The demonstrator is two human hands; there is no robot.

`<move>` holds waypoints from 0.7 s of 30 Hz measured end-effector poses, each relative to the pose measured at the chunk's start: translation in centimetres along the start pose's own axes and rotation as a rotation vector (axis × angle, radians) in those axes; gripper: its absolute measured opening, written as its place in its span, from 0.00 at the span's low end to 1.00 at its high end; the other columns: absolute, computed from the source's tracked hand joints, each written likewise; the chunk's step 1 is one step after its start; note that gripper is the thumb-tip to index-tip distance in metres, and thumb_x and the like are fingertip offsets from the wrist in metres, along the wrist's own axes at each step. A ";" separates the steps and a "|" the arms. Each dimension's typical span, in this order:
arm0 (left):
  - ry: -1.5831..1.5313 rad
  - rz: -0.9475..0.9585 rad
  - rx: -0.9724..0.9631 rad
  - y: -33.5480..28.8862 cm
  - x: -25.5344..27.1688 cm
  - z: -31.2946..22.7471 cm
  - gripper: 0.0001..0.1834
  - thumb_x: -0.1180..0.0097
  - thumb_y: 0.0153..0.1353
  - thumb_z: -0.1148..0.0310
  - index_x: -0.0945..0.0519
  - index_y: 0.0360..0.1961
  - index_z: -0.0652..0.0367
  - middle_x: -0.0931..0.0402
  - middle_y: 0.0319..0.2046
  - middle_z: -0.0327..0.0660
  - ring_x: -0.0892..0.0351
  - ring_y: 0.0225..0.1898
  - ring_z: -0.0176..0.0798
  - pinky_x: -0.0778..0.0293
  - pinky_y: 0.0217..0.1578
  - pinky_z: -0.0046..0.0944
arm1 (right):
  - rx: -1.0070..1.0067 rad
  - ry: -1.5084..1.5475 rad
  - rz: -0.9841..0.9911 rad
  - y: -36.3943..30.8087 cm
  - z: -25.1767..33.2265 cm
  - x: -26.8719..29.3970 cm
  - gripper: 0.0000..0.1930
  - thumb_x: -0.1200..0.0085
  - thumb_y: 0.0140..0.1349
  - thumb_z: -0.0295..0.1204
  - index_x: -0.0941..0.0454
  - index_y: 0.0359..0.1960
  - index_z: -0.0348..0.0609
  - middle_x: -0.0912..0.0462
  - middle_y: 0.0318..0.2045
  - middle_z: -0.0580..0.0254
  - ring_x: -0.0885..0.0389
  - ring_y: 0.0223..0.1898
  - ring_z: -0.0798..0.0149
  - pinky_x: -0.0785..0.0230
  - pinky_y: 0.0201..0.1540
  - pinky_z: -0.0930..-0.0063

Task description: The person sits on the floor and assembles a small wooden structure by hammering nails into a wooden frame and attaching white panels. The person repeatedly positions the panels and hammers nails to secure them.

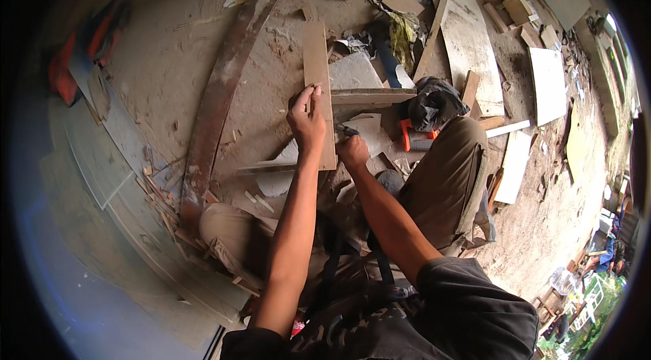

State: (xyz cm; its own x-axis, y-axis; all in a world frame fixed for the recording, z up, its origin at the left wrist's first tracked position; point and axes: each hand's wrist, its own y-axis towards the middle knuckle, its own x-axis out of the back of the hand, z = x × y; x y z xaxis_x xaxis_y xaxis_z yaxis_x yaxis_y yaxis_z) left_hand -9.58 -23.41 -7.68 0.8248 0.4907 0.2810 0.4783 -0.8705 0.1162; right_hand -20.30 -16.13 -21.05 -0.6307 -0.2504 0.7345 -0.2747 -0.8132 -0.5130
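A long, light wooden board [316, 48] stands in front of me, joined or butted against a second board [373, 96] that runs off to its right. At its lower end another thin board [268, 168] extends to the left. My left hand [307, 119] rests on the long board, fingertips pinched together near the second board; whatever is between them is too small to make out. Close to the long board's right side, my right hand [354, 152] is closed around a tool with a dark head [347, 130]. Its kind is mostly hidden by the fist.
Beside my right knee lie an orange-handled tool [410, 135] and a black plastic bag [435, 103]. A long brown plank [227, 82] curves along the left. Pale panels [471, 48] and wood scraps litter the dirt floor on the right. Glass-like sheets [95, 156] lean at far left.
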 end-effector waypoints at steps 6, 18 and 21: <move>0.032 -0.004 -0.058 -0.1 -0.2 -0.1 0.12 0.44 0.63 0.66 0.17 0.41 0.65 0.17 0.37 0.49 0.19 0.40 0.47 0.27 0.43 0.39 | 0.144 0.387 -0.029 -0.3 -3.4 0.7 0.20 0.35 0.48 0.33 0.29 0.34 0.31 0.19 0.27 0.43 0.17 0.26 0.48 0.25 0.28 0.55; 0.046 0.008 -0.116 -0.2 0.3 -0.9 0.13 0.46 0.65 0.65 0.18 0.40 0.66 0.18 0.36 0.52 0.19 0.40 0.50 0.26 0.41 0.41 | 0.098 0.455 0.104 -4.3 -2.4 11.7 0.21 0.38 0.56 0.37 0.29 0.41 0.32 0.22 0.21 0.58 0.24 0.18 0.65 0.32 0.20 0.70; 0.113 0.021 -0.210 -0.6 0.6 -1.7 0.14 0.49 0.66 0.65 0.20 0.40 0.66 0.19 0.36 0.53 0.20 0.40 0.54 0.27 0.41 0.44 | 0.202 0.342 -0.032 -6.8 -2.1 15.3 0.22 0.38 0.55 0.39 0.30 0.41 0.33 0.21 0.26 0.52 0.20 0.27 0.57 0.29 0.30 0.64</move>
State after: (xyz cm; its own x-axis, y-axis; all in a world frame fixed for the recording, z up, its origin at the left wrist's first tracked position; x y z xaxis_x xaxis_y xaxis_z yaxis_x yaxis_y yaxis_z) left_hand -9.89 -22.69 -5.93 0.7893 0.4755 0.3884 0.3785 -0.8750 0.3019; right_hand -29.58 -13.32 -7.21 -0.8387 -0.0618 0.5411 -0.1712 -0.9133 -0.3697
